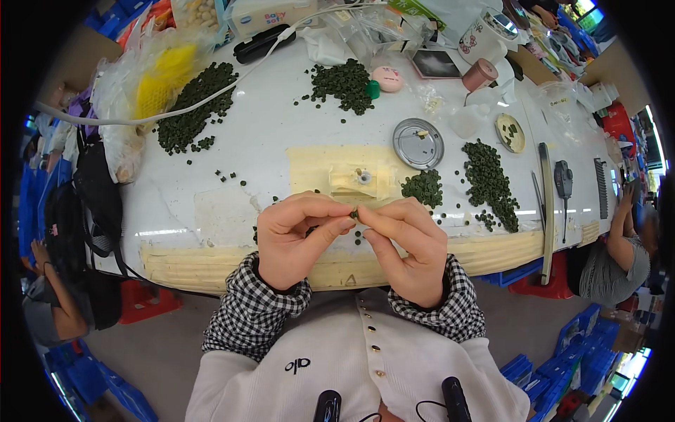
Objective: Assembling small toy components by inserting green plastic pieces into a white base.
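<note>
Above the table's front edge, my left hand (pixel 299 235) and my right hand (pixel 409 243) meet fingertip to fingertip. Both pinch a tiny dark green piece (pixel 354 214), mostly covered by the fingers. Just beyond sits a small taped block (pixel 351 184) with a round metal part (pixel 363 178) on top, on a patch of yellow tape. Beside my right hand lies a small heap of green pieces (pixel 422 188), with a larger heap (pixel 490 184) farther right. More loose pieces lie partly hidden under my left hand.
Two green heaps (pixel 197 109) (pixel 344 84) lie at the back. A round metal tin (pixel 418 143), yellowish dish (pixel 510 133), thread spool (pixel 480 75) and mug (pixel 485 36) stand right. A white cable (pixel 176 112) crosses the left side. Other people sit at both sides.
</note>
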Motion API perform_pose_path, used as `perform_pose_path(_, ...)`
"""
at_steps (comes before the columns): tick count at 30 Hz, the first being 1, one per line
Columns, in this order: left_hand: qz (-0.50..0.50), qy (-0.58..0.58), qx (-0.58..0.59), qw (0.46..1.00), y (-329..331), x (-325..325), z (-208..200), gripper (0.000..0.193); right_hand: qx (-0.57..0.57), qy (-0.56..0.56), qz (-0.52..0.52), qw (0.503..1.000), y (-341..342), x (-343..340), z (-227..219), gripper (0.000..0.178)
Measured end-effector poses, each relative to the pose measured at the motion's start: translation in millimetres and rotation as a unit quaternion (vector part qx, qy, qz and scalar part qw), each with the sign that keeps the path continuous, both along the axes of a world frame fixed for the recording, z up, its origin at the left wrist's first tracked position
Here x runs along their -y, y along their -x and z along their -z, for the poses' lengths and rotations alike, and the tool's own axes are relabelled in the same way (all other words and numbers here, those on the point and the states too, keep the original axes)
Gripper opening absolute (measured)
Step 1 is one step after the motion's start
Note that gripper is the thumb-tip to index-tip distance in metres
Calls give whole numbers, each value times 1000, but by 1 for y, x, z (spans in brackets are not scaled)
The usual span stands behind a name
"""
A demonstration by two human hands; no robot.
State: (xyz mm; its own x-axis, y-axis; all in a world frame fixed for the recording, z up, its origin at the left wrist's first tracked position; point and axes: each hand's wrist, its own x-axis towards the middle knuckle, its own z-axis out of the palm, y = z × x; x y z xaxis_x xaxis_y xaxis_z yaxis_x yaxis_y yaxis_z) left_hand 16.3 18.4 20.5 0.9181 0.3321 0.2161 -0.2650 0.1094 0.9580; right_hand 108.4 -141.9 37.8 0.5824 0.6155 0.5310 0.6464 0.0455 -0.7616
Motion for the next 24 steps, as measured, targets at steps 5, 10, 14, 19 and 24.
perform_pose_path(5,-24,-24,-14,999,-1,0,-1,20,-10,8,-15,1000,-3,-1,4,33)
perform_pose_path(10,-44,-67,-15,997,-2,-1,-1,23,12,2,-28,1000,-6,-4,7,37)
perform_pose_path(14,-37,-62,-24,997,-1,-1,1,23,48,-4,-32,998,-7,-3,11,39)
perform_pose_path(19,-30,-61,-29,997,-1,-2,0,22,49,-4,-20,999,-4,-3,12,39)
perform_pose_path(24,-38,2,-22,999,-2,1,-1,19,53,4,3,999,-7,-5,3,37)
